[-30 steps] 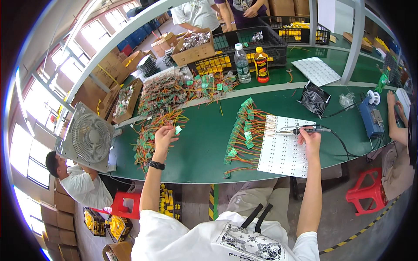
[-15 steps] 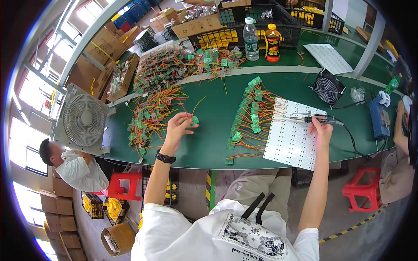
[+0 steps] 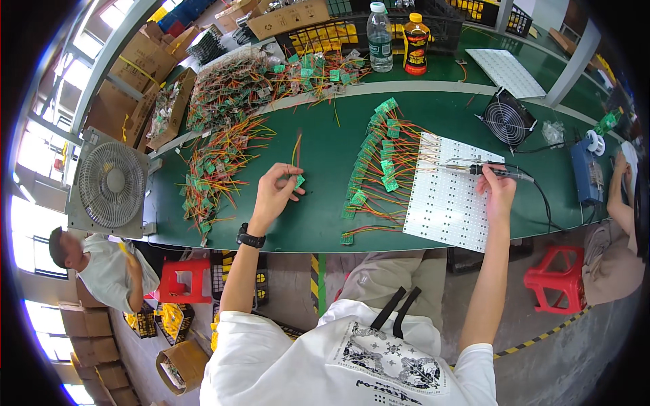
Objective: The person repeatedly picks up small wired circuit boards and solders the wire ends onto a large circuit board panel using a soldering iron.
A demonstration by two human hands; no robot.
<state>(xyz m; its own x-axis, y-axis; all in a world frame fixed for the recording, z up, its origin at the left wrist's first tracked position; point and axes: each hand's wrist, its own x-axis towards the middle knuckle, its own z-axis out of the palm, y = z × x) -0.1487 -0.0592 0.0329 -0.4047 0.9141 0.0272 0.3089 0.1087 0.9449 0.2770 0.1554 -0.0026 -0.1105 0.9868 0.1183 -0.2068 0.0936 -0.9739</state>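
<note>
Over the green worktop [image 3: 318, 203], near its front edge, the person's left hand [image 3: 274, 193] pinches a small green circuit board [image 3: 298, 181] between thumb and fingertips, lifted just clear of the surface, its thin red and yellow wires [image 3: 296, 145] trailing up and away. The board looks very light and stiff, and probably fragile at the solder joints, so its bare edges seem the safest place to grip; the wires are soft and would likely snag on neighbours. To the left lies a tangled heap of similar wired boards [image 3: 213, 169]. To the right, a neat row of wired boards [image 3: 372, 155] fans out beside a white perforated panel [image 3: 450, 193]. The right hand [image 3: 497, 189] is closed around a soldering iron [image 3: 501, 172], tip resting over that panel, cord running off to the right. Bare green surface between the two hands gives the most open room; the near edge sits close below both wrists.
</note>
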